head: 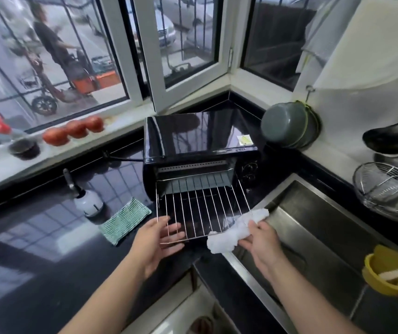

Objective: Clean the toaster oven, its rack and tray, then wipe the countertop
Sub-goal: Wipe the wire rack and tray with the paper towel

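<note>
The black desk (pixel 36 237) wraps round the corner under the window, with the steel sink (pixel 313 237) to the right. On it, at the far corner, sits the toaster oven (pixel 193 138), its mouth facing the person and its door dropped open toward the near side.

The wire rack (pixel 200 208) sticks out of that mouth, far edge still inside the oven, near edge hanging out over the door. Its thin bars run far to near; its wider span runs left to right, so both front corners come toward the hands.

The left hand (pixel 154 239) is at the near left corner of the rack, fingers spread and reaching under the front rail, touching or just under it; I cannot tell if it carries any weight. The right hand (pixel 260 239) is at the near right corner, its grip curled round a crumpled white cloth (pixel 236 230) that lies against the rack's right front edge.

To my eye the rack comes straight out toward the near side, and the left hand is better placed to steady it while the cloth wipes along the bars.

A green sponge cloth (pixel 125 220) lies left of the door, untouched.
</note>
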